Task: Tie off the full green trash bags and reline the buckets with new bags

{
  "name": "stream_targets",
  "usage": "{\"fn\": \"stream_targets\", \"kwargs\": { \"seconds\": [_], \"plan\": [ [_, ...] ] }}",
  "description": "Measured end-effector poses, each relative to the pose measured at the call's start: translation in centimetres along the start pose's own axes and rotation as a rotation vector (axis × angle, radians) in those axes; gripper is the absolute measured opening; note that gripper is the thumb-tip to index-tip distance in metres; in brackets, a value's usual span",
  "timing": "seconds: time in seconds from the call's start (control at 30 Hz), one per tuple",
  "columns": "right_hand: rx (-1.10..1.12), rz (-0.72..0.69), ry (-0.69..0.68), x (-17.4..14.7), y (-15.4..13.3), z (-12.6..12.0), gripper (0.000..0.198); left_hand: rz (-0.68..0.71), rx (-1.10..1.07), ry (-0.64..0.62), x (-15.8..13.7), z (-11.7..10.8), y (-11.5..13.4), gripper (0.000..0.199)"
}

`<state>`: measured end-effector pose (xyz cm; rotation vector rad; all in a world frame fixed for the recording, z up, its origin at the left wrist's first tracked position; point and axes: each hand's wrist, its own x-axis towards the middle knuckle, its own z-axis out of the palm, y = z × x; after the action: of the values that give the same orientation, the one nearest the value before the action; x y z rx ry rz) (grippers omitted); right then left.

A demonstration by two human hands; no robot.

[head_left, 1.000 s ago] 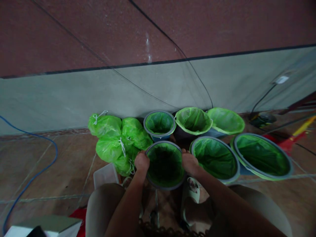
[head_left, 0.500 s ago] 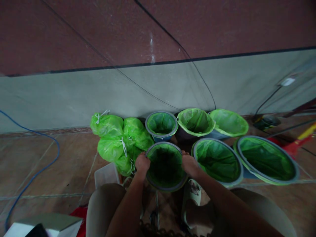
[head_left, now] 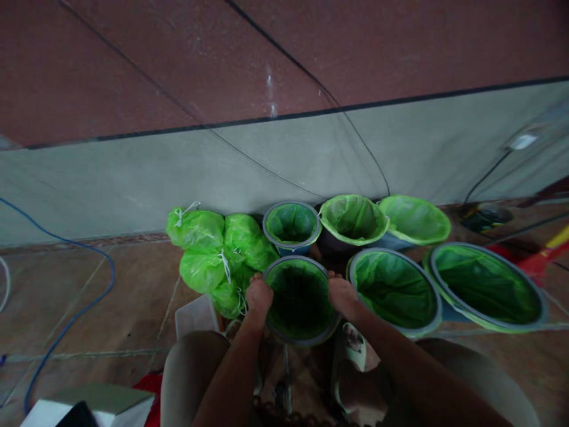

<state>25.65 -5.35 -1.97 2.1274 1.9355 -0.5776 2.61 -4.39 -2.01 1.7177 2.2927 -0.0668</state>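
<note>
A round trash bin (head_left: 300, 344) lined with a green bag stands between my knees, a grey ring around its rim. My left hand (head_left: 259, 295) is closed on the left side of that rim, and my right hand (head_left: 342, 294) grips the right side. The fingers of both hands are partly hidden by the rim. Close by my left hand lie several tied green bags (head_left: 202, 270) with white strings. Right of my right hand is another lined bin (head_left: 395, 290) with a grey ring.
Along the wall (head_left: 178, 178) stand a ringed bin (head_left: 291, 224) and two bins with folded-over liners, (head_left: 354, 219) one dark. A farther bin (head_left: 486, 287) is at right. A blue cable (head_left: 111, 270), a clear plastic box (head_left: 195, 317) and a white box (head_left: 95, 403) are at left.
The view has shifted slightly, so the things on the floor appear a little displaced. Both hands keep their hold on the bin's rim.
</note>
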Motion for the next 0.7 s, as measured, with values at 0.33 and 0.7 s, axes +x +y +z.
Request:
{"fn": "stream_targets", "kwargs": {
  "seconds": [0.33, 0.7],
  "plan": [
    [0.010, 0.029, -0.002, 0.0, 0.2, 0.7, 0.038, 0.001, -0.033, -0.070, -0.2, 0.5, -0.3, 0.033],
    [0.051, 0.060, -0.037, 1.7, -0.1, 1.2, 0.041, -0.169, -0.099, -0.250, -1.8, 0.9, -1.4, 0.043]
  ]
}}
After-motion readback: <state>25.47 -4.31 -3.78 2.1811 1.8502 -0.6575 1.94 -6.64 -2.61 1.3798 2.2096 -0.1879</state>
